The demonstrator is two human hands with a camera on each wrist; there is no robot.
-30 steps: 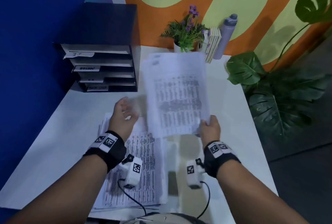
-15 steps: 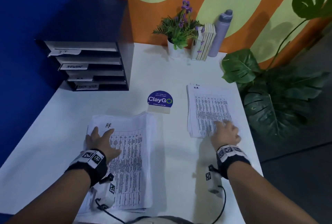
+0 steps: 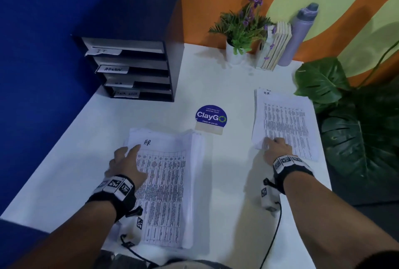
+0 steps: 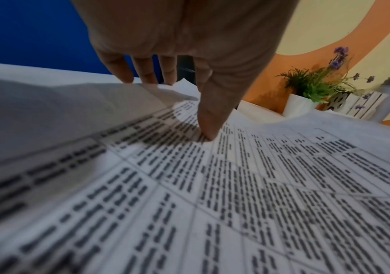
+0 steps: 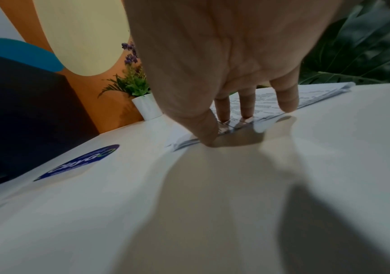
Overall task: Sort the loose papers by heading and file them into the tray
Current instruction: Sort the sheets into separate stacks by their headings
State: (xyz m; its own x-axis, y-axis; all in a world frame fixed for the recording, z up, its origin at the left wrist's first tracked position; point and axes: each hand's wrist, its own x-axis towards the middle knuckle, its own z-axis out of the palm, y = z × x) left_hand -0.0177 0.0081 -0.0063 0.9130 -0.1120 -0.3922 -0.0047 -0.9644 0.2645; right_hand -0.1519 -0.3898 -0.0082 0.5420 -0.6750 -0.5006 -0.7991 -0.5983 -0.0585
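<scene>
My left hand lies flat, fingers extended, pinning the thick unsorted stack of white printed sheets to the white worktop, while my right hand, fingers extended, presses the separated "HR" pile square, well apart from the black labelled tray.

Under the left hand lies a thick stack of papers, thin matt white sheets printed in black. By the right hand a thinner paper pile looks alike. Between the hands, the worktop is smooth, white, faintly sheened. Beyond the left hand, the tray looks dark and matt.
</scene>
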